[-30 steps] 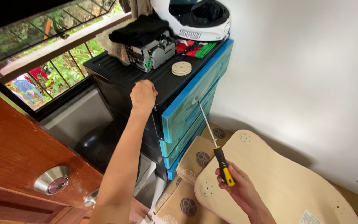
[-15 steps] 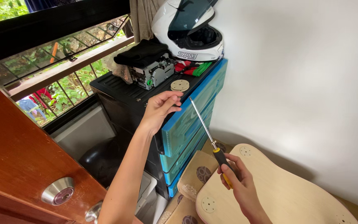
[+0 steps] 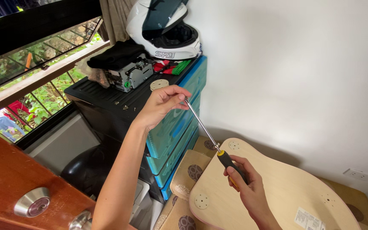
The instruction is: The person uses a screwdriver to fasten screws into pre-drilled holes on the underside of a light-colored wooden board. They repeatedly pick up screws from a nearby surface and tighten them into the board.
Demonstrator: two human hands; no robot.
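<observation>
While the right hand [image 3: 245, 187] grips the black-and-yellow-handled screwdriver [image 3: 216, 147], the left hand [image 3: 162, 104] pinches its metal shaft tip, fingers closed.

A plain white wall [image 3: 294, 64] fills the right. On the left, a barred window [image 3: 35, 72] shows green leaves in daylight. Blue drawers [image 3: 179, 123] stand against the wall. A brown door [image 3: 5, 179] is near left.
</observation>
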